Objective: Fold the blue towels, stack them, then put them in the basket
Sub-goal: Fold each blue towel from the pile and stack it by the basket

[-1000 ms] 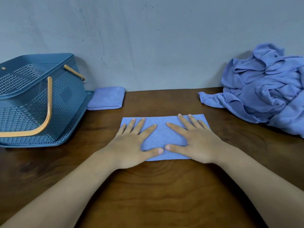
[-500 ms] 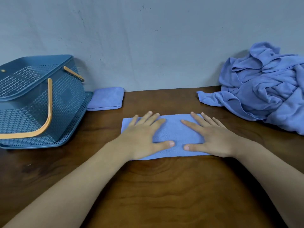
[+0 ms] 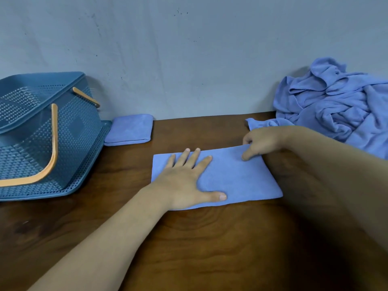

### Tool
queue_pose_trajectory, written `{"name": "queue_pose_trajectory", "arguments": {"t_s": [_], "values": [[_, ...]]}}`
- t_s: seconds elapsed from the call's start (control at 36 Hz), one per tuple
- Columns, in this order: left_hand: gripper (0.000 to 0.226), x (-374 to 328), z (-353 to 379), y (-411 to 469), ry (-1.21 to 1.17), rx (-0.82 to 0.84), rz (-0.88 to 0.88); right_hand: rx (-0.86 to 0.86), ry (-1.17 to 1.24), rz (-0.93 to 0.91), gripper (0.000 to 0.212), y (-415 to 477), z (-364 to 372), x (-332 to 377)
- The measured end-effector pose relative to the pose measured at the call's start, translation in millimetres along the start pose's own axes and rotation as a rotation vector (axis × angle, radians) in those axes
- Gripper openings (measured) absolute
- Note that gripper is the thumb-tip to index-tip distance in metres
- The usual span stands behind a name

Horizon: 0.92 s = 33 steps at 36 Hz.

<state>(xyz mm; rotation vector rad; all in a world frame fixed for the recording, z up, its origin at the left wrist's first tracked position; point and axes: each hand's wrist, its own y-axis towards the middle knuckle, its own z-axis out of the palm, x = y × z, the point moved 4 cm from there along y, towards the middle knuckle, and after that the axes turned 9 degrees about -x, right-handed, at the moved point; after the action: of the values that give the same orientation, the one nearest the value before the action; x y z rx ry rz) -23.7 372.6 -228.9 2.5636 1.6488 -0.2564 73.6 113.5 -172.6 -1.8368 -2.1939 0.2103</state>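
my left hand [image 3: 184, 179] lies flat, fingers straight, on the folded rectangular blue cloth towel [image 3: 237, 177] in the middle of the brown wooden table [image 3: 189, 248]; my right hand [image 3: 260, 141] pinches its far right corner

The basket [image 3: 79, 133] is cut off by the left edge, the heap of towels [image 3: 340, 114] by the right. The flat towel [image 3: 237, 179] has its far right corner hidden under the right grip [image 3: 262, 141], whose forearm is blurred; its left part is covered by the left grip [image 3: 184, 179].

Blue towel [image 3: 237, 177], flat folded strip
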Motion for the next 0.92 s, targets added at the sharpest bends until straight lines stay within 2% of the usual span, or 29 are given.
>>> {"name": "queue_pose_trajectory", "arguments": {"t_s": [0.14,0.22,0.31,0.36,0.44,0.58,0.75,0.92], "values": [[0.115,2,0,1,0.001,0.010,0.023,0.024,-0.057,-0.006,0.032,6,-7,4],[0.110,5,-1,0,-0.045,-0.012,0.050,-0.030,0.061,-0.033,0.026,5,-3,-2],[0.105,6,-3,-1,-0.105,-0.028,0.082,-0.093,0.355,-0.053,0.033,1,7,-16],[0.103,6,-3,-3,-0.106,-0.021,0.090,-0.153,0.594,-0.075,0.028,-10,15,-23],[0.101,5,-2,-4,-0.054,-0.002,0.081,-0.168,0.756,-0.114,0.025,-38,30,-27],[0.097,2,2,-1,0.013,-0.015,0.034,-0.262,0.796,-0.134,0.019,-73,53,-14],[0.100,2,3,-1,0.047,-0.002,0.036,-0.656,0.834,-0.026,0.022,-82,75,1],[0.099,4,4,-1,0.043,-0.014,0.059,-0.611,0.619,0.060,0.032,-76,76,3]]}}
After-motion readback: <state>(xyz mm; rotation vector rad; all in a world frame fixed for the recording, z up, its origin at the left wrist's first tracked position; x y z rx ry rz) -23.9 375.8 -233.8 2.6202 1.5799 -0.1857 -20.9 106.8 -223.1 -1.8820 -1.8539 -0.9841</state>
